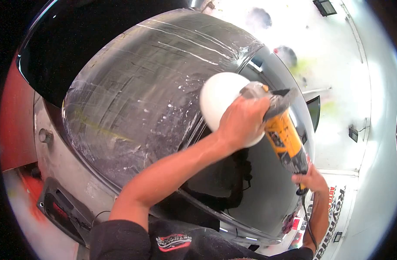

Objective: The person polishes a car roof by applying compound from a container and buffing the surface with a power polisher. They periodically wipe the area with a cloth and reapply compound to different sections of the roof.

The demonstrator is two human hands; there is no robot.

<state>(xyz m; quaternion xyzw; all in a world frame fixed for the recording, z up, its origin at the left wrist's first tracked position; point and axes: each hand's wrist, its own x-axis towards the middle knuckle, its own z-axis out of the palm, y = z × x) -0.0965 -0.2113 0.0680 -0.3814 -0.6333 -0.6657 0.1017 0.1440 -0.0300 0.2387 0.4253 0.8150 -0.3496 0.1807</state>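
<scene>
A yellow and black power polisher lies slantwise across the glossy black car panel. My left hand is closed over its front end, just above the large white polishing pad. Around the rear grip, near the power cord, my right hand is wrapped. The pad appears to rest on the panel beside the plastic-covered glass; my left hand and the machine's head hide part of it.
Wrinkled clear plastic with white specks covers the neighbouring glass. A black panel rises at upper left. A dark plastic part sits at lower left. Lamps are on the white wall, and a lettered banner hangs at right.
</scene>
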